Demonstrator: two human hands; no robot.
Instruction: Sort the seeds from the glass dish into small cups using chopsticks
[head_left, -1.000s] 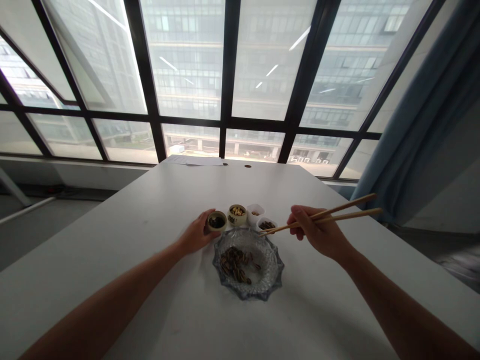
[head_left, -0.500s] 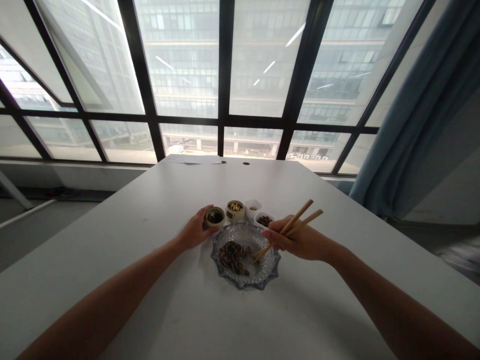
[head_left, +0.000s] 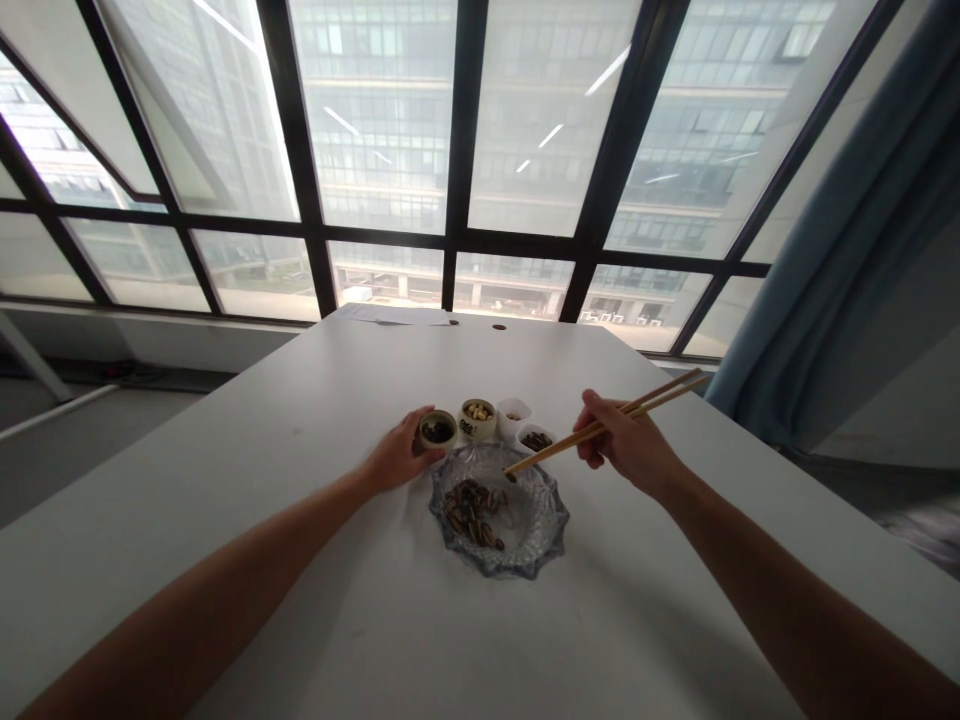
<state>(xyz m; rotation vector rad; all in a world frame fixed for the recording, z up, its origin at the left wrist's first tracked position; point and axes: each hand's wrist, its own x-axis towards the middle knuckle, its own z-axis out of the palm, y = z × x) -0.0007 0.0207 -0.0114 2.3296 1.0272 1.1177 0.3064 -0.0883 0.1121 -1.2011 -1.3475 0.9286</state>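
Since half a second ago, the right hand has been lifted and drawn back from over the glass bowl's right side, and the tips of the chopsticks have been brought up from the bowl's floor towards its far rim. The right hand is closed around both sticks, which are laid close together and slanted down to the left; the forearm is stretched in from the lower right. A single dark seed appears to be pinched at the tips, though its hold is too small to be made out surely. The left hand is wrapped around the side of a small round cup, thumb towards the near side, arm extended from the lower left.

Beneath the tips, the glass bowl is set on the table. The work is judged to be only partway done: a heap of striped seeds is left on the bowl's left side, while its right side is mostly bare. Dark pieces are held in the round cup, pale nuts in the lettered cup beside it, a few bits in a white cup, and dark seeds in a white container by the bowl's far rim.
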